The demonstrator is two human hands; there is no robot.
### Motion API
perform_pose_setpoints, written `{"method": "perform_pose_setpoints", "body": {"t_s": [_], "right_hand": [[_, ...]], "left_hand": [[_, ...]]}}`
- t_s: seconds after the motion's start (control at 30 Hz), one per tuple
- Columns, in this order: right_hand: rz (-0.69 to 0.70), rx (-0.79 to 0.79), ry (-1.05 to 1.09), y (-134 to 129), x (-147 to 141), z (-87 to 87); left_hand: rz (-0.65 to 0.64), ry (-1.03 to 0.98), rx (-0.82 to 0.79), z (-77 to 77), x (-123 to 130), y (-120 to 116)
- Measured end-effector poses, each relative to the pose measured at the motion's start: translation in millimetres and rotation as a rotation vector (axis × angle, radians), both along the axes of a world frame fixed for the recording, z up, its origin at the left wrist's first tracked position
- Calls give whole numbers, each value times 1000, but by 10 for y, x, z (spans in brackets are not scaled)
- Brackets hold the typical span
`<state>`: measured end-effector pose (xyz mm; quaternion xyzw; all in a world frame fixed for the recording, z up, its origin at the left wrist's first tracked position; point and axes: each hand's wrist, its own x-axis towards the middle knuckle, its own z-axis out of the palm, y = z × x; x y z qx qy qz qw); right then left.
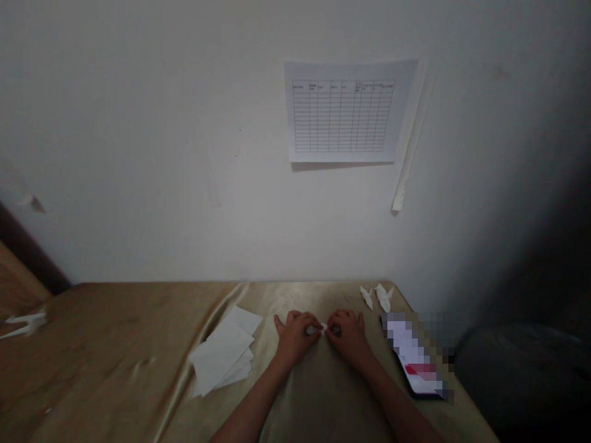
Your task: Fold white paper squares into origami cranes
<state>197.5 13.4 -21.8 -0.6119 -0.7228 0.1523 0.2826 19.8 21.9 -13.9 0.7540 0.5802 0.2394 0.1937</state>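
Both hands meet near the middle of the cloth-covered table. My left hand has its fingers closed on a small piece of white paper, with the thumb side toward the right. From the other side, my right hand pinches the same paper. Most of the paper is hidden by the fingers, so its shape is hard to make out. Several white sheets lie overlapping to the left of my left hand. Beyond my right hand are two small folded paper pieces, one narrow and one wider.
A phone with a lit screen, partly pixelated, lies right of my right forearm. The table bears a brownish-gold cloth with creases. White strips lie at far left. A printed grid sheet hangs on the wall.
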Motion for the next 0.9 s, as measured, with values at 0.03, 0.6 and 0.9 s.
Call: {"method": "perform_pose_setpoints", "body": {"t_s": [0.03, 0.6, 0.9], "right_hand": [[-3, -4, -7, -2, -4, 7], [23, -22, -30, -8, 19, -2], [35, -25, -36, -2, 24, -8]], "left_hand": [[4, -2, 3, 2, 4, -2], [-61, 21, -8, 9, -93, 0], [-92, 54, 33, -17, -87, 17]]}}
